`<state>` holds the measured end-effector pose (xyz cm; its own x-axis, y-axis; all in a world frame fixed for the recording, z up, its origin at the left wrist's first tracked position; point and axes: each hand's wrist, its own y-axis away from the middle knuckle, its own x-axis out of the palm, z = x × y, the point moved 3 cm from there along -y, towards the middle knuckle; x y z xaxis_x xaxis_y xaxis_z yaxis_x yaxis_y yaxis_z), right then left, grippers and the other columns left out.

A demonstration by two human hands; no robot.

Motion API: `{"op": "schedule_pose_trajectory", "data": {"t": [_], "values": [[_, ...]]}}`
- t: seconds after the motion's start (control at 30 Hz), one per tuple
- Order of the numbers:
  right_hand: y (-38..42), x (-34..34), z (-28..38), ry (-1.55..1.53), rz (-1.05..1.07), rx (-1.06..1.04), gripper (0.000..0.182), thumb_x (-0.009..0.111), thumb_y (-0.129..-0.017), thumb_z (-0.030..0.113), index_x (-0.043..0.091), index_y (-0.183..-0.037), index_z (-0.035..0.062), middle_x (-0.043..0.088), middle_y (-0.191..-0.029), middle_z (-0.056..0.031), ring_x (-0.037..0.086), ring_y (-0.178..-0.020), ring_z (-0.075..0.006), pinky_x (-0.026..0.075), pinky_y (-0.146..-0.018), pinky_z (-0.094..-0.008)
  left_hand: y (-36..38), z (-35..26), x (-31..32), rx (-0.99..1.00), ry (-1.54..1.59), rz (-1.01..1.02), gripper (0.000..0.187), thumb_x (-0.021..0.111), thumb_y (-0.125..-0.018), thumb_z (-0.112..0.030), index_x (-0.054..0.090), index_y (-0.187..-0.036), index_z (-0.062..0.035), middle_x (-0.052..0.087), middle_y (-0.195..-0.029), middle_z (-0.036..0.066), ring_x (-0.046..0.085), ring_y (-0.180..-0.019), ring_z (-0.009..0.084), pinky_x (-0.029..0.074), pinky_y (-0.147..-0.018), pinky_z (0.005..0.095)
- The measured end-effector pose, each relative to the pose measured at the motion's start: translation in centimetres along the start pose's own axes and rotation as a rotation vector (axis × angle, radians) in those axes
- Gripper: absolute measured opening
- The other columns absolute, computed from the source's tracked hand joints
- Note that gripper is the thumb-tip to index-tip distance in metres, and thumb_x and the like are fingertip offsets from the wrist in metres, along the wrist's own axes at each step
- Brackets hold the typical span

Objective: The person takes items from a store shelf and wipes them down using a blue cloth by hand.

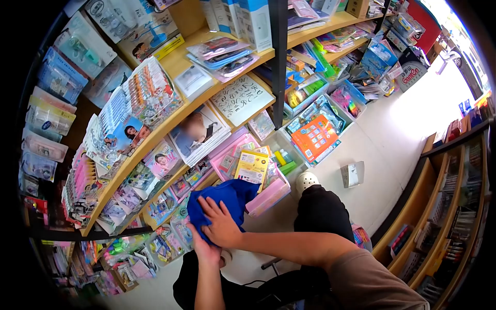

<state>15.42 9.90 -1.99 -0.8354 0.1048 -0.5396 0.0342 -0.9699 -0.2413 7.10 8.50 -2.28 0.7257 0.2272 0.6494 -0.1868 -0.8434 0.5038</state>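
Observation:
A dark blue cloth (227, 195), bunched and partly folded, is in front of me above the edge of a pink box. My right hand (222, 225) lies on top of it, fingers stretched out and spread. Against the cloth's near lower edge is my left hand (205, 250), palm turned up, holding it from the side; its fingers are partly hidden by the cloth and my right hand. Just beyond the cloth, a yellow packet (252, 166) rests on small packaged goods in the pink box (269, 197).
Wooden shelves (206, 93) full of booklets and boxed goods curve along the left. A clear bin (283, 138) holds an orange packet (314, 138). A small open white box (352, 174) sits on the pale floor. Low shelves (439, 206) line the right side.

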Motion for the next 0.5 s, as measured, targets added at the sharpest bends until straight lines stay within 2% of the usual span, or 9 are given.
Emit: {"op": "schedule_pose_trajectory", "data": {"t": [0.03,0.1,0.13,0.17,0.23,0.3,0.33,0.5], "values": [[-0.2,0.0,-0.6,0.021,0.019,0.07,0.031,0.051,-0.079,0.02,0.06,-0.098,-0.0032,0.021,-0.144,-0.0139,0.024,-0.131,-0.0315,0.021,-0.103,-0.0503,0.4,0.4,0.1,0.072,-0.138,-0.016,0.057,0.038,-0.091,-0.049,0.03,-0.136,-0.0143,0.037,-0.135,0.006,0.039,-0.122,0.0238,0.034,-0.099,0.0406],[-1.1,-0.6,-2.1,0.063,0.053,0.215,0.026,0.05,-0.08,0.02,0.063,-0.085,-0.0013,0.022,-0.144,-0.0141,0.025,-0.13,-0.0319,0.022,-0.102,-0.0513,0.8,0.8,0.1,0.034,-0.243,-0.018,0.051,0.042,-0.093,-0.038,0.029,-0.135,-0.0132,0.04,-0.131,0.008,0.044,-0.118,0.0244,0.038,-0.095,0.0412],[-1.6,-0.7,-3.0,0.103,-0.056,0.251,0.025,0.048,-0.081,0.019,0.062,-0.072,0.0012,0.027,-0.141,-0.0157,0.033,-0.124,-0.0324,0.03,-0.099,-0.0479,0.6,0.9,-0.2,0.022,-0.184,0.045,0.045,0.041,-0.094,-0.03,0.028,-0.135,-0.0136,0.042,-0.129,0.009,0.046,-0.114,0.025,0.04,-0.092,0.0438],[-2.0,-0.8,-4.4,-0.008,-0.061,0.336,0.025,0.046,-0.084,0.02,0.061,-0.078,0.0009,0.038,-0.131,-0.0227,0.048,-0.108,-0.0369,0.041,-0.087,-0.0457,0.5,1.1,-0.3,0.084,-0.226,0.055,0.045,0.038,-0.095,-0.027,0.026,-0.137,-0.0151,0.039,-0.132,0.009,0.043,-0.118,0.0259,0.038,-0.095,0.047],[-2.5,-1.1,-5.9,-0.096,-0.002,0.542,0.029,0.042,-0.088,0.023,0.059,-0.086,-0.0005,0.053,-0.109,-0.0277,0.056,-0.088,-0.0414,0.046,-0.075,-0.0469,1.3,0.2,2.2,0.099,-0.132,0.158,0.044,0.036,-0.096,-0.026,0.024,-0.138,-0.0187,0.043,-0.128,0.007,0.048,-0.113,0.0245,0.042,-0.09,0.0425],[-3.0,-2.2,-6.7,-0.09,0.017,0.591,0.033,0.039,-0.091,0.027,0.057,-0.092,-0.0006,0.058,-0.087,-0.0279,0.057,-0.078,-0.0438,0.046,-0.07,-0.0502,1.2,-0.1,2.1,0.101,-0.087,0.199,0.046,0.035,-0.096,-0.028,0.023,-0.139,-0.018,0.035,-0.137,0.01,0.036,-0.125,0.0281,0.031,-0.101,0.0476],[-3.1,-2.4,-7.1,-0.074,-0.021,0.604,0.035,0.038,-0.092,0.028,0.057,-0.091,-0.0005,0.06,-0.08,-0.0266,0.058,-0.078,-0.0423,0.045,-0.071,-0.0504,1.1,-0.3,1.8,0.096,-0.066,0.206,0.046,0.034,-0.096,-0.028,0.023,-0.139,-0.0177,0.035,-0.137,0.01,0.037,-0.125,0.0282,0.031,-0.101,0.0479],[-3.1,-3.4,-10.0,-0.101,-0.147,0.633,0.032,0.038,-0.092,0.023,0.056,-0.092,-0.0035,0.057,-0.085,-0.0306,0.056,-0.084,-0.0448,0.045,-0.073,-0.0481,1.0,-2.2,1.8,0.136,0.025,0.249,0.049,0.037,-0.095,-0.029,0.022,-0.14,-0.0165,0.036,-0.137,0.01,0.037,-0.124,0.0288,0.03,-0.101,0.0485]]}}
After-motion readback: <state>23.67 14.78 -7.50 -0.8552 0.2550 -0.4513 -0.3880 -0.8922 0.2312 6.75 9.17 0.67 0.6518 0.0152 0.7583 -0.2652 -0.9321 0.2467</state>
